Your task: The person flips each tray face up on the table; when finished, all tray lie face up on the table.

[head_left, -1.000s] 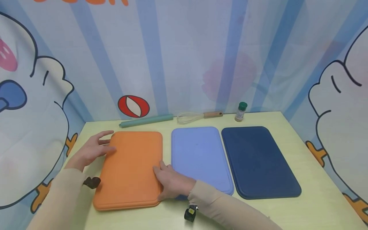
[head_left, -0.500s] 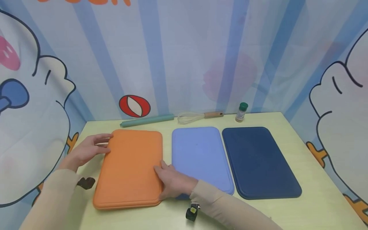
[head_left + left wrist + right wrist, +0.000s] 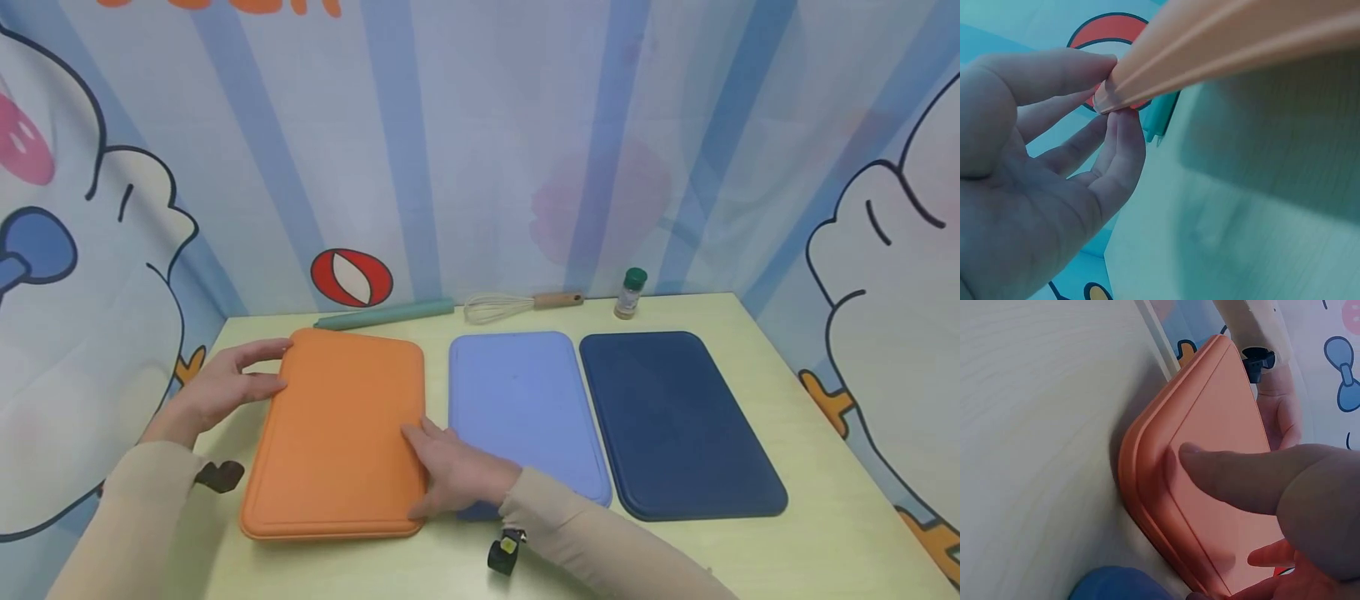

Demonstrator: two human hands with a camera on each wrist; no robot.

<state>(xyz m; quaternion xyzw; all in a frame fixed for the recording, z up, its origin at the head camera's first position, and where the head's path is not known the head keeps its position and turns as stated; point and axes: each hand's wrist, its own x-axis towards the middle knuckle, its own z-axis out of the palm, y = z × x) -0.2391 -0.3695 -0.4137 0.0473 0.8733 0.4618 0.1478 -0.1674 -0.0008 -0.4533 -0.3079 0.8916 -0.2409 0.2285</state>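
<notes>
An orange rectangular board [image 3: 345,417] with rounded corners lies at the left in the head view, its far left side raised off the table. My left hand [image 3: 213,396] pinches that side near the far corner; in the left wrist view, thumb and fingertips meet on the board's edge [image 3: 1147,69]. My right hand [image 3: 457,471] grips the right side near the front, its thumb [image 3: 1235,475] on the upper face in the right wrist view. Some right fingers are partly hidden by the board. A periwinkle board [image 3: 517,400] lies beside it, partly behind my right hand.
A dark navy board [image 3: 675,425] lies at the right of the table [image 3: 795,433]. Along the back are a green rod-like tool [image 3: 386,314], a whisk [image 3: 525,305] and a small green-capped jar [image 3: 630,293]. A printed cloth [image 3: 480,150] hangs behind.
My left hand has moved left and taken hold of the orange board's edge. The board's far left corner has risen, reaching the green tool in view. My right hand has barely moved.
</notes>
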